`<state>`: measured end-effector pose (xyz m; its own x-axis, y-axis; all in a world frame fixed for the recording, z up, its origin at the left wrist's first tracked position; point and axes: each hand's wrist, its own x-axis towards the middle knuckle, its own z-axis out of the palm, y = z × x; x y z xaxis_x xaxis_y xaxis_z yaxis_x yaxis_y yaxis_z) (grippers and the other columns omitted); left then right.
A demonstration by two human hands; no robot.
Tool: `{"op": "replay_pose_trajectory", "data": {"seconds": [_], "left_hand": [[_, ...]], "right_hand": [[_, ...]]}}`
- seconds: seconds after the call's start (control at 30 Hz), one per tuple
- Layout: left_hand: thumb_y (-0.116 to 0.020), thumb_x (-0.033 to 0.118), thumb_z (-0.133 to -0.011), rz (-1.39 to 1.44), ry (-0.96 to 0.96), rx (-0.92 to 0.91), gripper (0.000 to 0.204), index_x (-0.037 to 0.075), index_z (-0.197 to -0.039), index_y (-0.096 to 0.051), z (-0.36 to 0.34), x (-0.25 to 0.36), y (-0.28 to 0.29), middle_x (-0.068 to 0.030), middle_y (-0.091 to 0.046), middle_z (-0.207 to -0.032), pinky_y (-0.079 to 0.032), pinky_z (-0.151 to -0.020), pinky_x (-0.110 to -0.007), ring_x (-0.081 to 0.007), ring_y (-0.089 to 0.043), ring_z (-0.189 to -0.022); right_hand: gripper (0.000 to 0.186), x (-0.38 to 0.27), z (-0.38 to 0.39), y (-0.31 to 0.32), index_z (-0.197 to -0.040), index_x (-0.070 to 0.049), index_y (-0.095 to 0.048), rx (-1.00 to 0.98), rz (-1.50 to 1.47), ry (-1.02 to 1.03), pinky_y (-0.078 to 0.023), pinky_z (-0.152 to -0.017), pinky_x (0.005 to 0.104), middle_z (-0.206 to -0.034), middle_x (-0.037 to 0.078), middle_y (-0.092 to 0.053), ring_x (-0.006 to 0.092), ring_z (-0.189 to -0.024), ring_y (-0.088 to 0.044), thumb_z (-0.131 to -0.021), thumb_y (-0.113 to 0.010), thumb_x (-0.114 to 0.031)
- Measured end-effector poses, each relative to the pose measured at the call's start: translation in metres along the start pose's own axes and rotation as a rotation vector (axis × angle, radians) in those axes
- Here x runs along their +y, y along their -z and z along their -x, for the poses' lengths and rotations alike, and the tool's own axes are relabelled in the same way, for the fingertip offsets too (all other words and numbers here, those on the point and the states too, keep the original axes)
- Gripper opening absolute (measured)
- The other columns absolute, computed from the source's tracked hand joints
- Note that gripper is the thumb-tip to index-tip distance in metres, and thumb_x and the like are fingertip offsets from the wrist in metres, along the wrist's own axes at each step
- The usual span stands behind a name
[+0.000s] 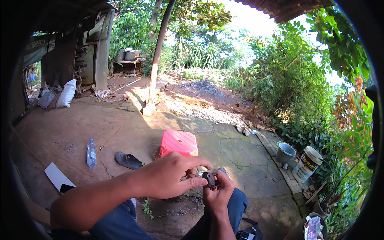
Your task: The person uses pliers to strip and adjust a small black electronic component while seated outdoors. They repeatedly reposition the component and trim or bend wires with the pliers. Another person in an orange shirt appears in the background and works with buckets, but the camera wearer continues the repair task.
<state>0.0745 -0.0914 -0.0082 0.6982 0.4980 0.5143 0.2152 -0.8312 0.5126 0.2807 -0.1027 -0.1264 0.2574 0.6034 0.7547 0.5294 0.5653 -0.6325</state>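
My right hand (218, 192) has its fingers and thumb closed round a small dark, blocky piece (208, 179) above my lap. Reaching across from the left, my left hand (170, 176) bends over the same piece. Its thumb tip meets the piece's left side, and the index finger arches above it. Something thin and pale shows between the left fingers, too small to name. Just beyond my hands stands a red plastic stool (179, 143). A dark clog (128, 160) lies left of the stool.
A clear water bottle (91, 153) and a white flat panel (59, 177) lie on the cracked concrete at left. A grey bucket (285, 152) and a white pail (307, 164) stand at right beside bushes. Past the stool rises a wooden post (159, 56). Dry roots (176, 213) lie below my hands.
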Motion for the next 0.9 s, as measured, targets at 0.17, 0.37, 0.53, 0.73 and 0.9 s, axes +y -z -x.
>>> {"op": "replay_pose_trajectory", "data": {"seconds": [0.17, 0.37, 0.53, 0.73, 0.9], "left_hand": [[-0.072, 0.023, -0.104, -0.062, -0.014, -0.037, 0.026, 0.002, -0.120, -0.075, 0.003, -0.001, 0.000, -0.0169, -0.074, -0.080, -0.057, -0.072, -0.041, -0.0311, -0.075, -0.073], [-0.067, 0.021, -0.105, -0.034, -0.051, -0.058, 0.021, 0.001, -0.104, -0.076, 0.004, -0.003, 0.005, -0.0157, -0.075, -0.084, -0.057, -0.073, -0.043, -0.0334, -0.074, -0.074], [-0.071, 0.017, -0.101, -0.112, -0.148, 0.009, 0.015, 0.004, -0.105, -0.078, 0.003, -0.003, 0.003, -0.0110, -0.075, -0.086, -0.055, -0.079, -0.046, -0.0345, -0.071, -0.083], [-0.077, 0.008, -0.092, -0.117, -0.259, 0.031, 0.014, 0.007, -0.106, -0.079, 0.002, -0.007, -0.002, -0.0080, -0.071, -0.084, -0.053, -0.083, -0.046, -0.0317, -0.067, -0.084], [-0.078, 0.002, -0.084, -0.187, -0.365, 0.063, 0.025, 0.009, -0.107, -0.079, 0.001, -0.010, -0.002, -0.0066, -0.070, -0.083, -0.053, -0.082, -0.044, -0.0304, -0.066, -0.084]], "right_hand": [[0.017, 0.002, 0.001, 0.004, -0.085, 0.004, -0.066, -0.029, -0.014, 0.034, -0.044, -0.058, 0.0288, -0.067, 0.010, -0.057, 0.0151, -0.061, -0.055, -0.080, -0.078, -0.007], [0.015, 0.001, 0.001, 0.007, -0.086, 0.003, -0.064, -0.079, -0.130, -0.078, -0.039, -0.058, 0.0268, -0.069, 0.002, -0.055, 0.0074, -0.063, -0.049, -0.082, -0.076, -0.004], [0.023, 0.007, 0.000, 0.002, -0.088, 0.000, -0.055, -0.122, -0.146, -0.036, -0.037, -0.061, 0.0290, -0.076, 0.003, -0.051, 0.0115, -0.068, -0.045, -0.083, -0.077, -0.008], [0.024, 0.012, -0.002, 0.001, -0.089, -0.001, -0.047, -0.115, -0.099, 0.063, -0.039, -0.070, 0.0397, -0.083, 0.014, -0.048, 0.0313, -0.076, -0.047, -0.077, -0.067, -0.003], [0.021, 0.013, -0.001, 0.000, -0.090, 0.000, -0.047, -0.104, -0.096, 0.092, -0.038, -0.070, 0.0412, -0.085, 0.015, -0.048, 0.0331, -0.077, -0.046, -0.078, -0.064, -0.002]]}}
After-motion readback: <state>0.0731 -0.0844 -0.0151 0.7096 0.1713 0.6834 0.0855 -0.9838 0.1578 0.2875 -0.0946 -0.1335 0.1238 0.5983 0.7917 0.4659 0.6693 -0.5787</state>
